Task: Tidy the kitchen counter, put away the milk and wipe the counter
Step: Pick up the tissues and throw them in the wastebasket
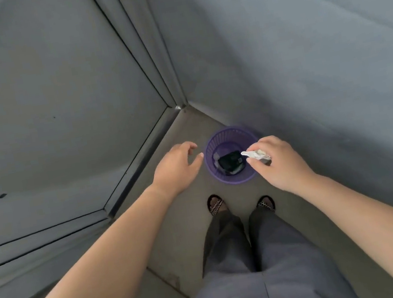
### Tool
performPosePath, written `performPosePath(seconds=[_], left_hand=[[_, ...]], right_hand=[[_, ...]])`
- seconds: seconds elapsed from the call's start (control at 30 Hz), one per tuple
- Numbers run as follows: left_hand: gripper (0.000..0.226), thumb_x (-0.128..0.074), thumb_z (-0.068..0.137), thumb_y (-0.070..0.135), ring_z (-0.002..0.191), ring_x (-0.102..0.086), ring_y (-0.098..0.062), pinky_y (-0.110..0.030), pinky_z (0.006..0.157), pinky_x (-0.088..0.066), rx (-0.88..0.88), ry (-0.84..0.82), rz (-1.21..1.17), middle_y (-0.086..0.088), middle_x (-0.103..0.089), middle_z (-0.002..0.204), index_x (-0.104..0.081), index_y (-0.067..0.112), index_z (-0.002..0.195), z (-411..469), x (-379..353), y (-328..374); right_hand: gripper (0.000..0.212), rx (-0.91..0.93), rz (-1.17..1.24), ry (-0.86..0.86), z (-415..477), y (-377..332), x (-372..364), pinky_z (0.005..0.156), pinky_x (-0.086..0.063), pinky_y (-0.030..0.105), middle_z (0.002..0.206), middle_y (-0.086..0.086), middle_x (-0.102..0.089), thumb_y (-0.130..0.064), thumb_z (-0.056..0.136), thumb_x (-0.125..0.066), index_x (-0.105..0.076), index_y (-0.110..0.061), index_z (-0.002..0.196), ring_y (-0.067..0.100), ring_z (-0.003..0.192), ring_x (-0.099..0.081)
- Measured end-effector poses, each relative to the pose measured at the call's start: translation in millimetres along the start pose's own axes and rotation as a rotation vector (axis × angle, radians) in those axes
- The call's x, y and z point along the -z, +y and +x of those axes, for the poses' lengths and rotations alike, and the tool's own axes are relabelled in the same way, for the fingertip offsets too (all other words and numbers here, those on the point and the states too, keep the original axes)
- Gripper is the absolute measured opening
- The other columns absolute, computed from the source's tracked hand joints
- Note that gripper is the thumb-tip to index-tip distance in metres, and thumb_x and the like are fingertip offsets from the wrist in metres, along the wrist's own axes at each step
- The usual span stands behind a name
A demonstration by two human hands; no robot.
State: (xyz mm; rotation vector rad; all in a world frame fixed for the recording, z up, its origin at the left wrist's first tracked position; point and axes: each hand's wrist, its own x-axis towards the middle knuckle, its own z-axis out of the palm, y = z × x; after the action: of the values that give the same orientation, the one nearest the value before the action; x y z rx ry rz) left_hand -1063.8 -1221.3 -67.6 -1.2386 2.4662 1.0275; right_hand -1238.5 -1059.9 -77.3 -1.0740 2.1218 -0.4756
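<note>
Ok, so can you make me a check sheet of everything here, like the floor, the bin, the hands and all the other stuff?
Surface: grey floor, bare around the feet.
Job's things: purple bin standing in the corner; crumpled paper held over the bin's right edge, not yet dropped.
Clutter: dark rubbish lying at the bottom of the bin; too blurry to say what it is.
Grips: left hand open beside the bin, holding nothing; right hand pinches the crumpled paper.
Cables: nothing seen.
Surroundings: grey walls meeting behind the bin; the person's sandals just short of the bin. No kitchen counter or milk in view.
</note>
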Motion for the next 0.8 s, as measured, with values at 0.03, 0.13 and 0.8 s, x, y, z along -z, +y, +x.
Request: performPosePath(seconds=[0.03, 0.13, 0.8], left_hand=[[0.037, -0.049, 0.092, 0.036, 0.109, -0.054, -0.018, -0.031, 0.089, -0.043, 0.014, -0.018, -0.001, -0.003, -0.058, 0.120, -0.052, 0.017, 0.123, 11, -13, -9], [0.038, -0.050, 0.092, 0.034, 0.111, -0.054, -0.022, -0.032, 0.091, -0.043, 0.063, -0.056, -0.029, -0.007, -0.057, 0.123, -0.051, 0.014, 0.124, 48, -61, -38], [0.061, -0.049, 0.091, 0.028, 0.104, -0.053, -0.032, -0.041, 0.077, -0.049, 0.241, -0.098, 0.043, -0.015, -0.043, 0.128, -0.021, 0.025, 0.145, 213, -332, -177]], right_hand=[[0.025, -0.021, 0.002, -0.005, 12, 12, -11, 0.087, -0.039, 0.031, 0.116, 0.003, -0.053, -0.028, 0.087, -0.058, -0.062, -0.020, 0.110, 0.027, 0.104, -0.050], [0.027, -0.086, 0.000, -0.031, 49, 52, -50, 0.088, -0.041, 0.032, 0.117, 0.004, -0.053, -0.029, 0.087, -0.059, -0.062, -0.019, 0.112, 0.028, 0.105, -0.051], [0.056, -0.177, -0.127, -0.208, 218, 246, -253, 0.099, -0.040, 0.042, 0.138, 0.014, -0.042, -0.042, 0.091, -0.050, -0.039, -0.012, 0.137, 0.033, 0.123, -0.040]])
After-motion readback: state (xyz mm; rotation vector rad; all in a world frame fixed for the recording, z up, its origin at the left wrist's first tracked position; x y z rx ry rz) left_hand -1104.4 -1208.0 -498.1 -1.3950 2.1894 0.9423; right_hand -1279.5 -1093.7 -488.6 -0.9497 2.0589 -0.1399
